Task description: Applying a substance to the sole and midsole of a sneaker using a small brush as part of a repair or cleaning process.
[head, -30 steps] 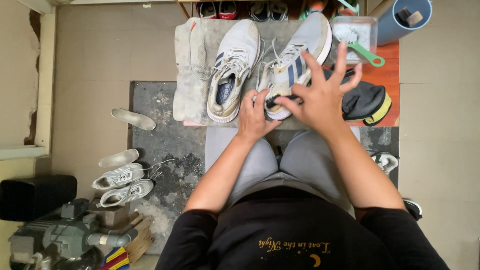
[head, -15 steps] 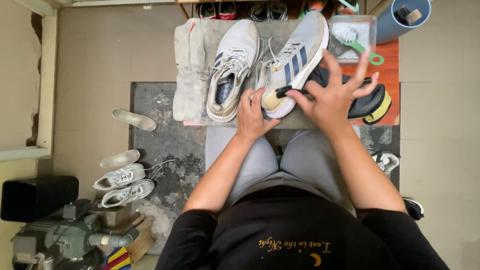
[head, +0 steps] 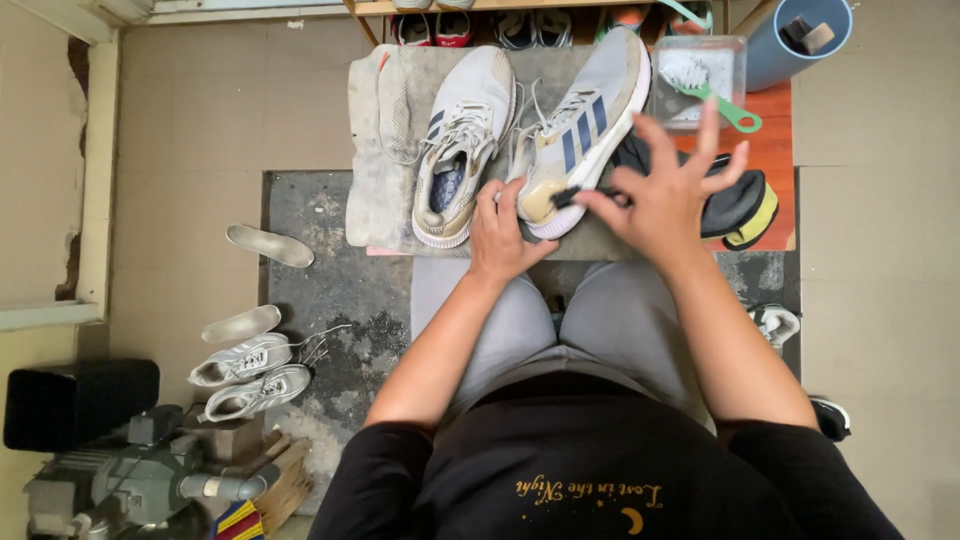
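Two grey-white sneakers lie on a dirty grey towel [head: 385,150] in front of my knees. My left hand [head: 500,230] grips the heel of the right-hand sneaker [head: 580,130], which has dark blue stripes and a yellowed heel. My right hand [head: 665,195] pinches a small dark brush [head: 570,195] between thumb and forefinger against that heel, its other fingers spread. The left-hand sneaker [head: 460,140] lies untouched beside it with its opening facing up.
A clear tub [head: 735,60] with a green-handled brush [head: 715,90] and a blue cylinder [head: 800,40] stand at the back right. A black-and-yellow item [head: 740,205] lies under my right hand. Insoles [head: 268,245], another pair of white sneakers [head: 250,375] and a grey machine [head: 140,480] sit at left.
My right hand has drawn the dark brush out from the heel and moved slightly right. The striped sneaker has shifted a little. My left hand stays on the heel.
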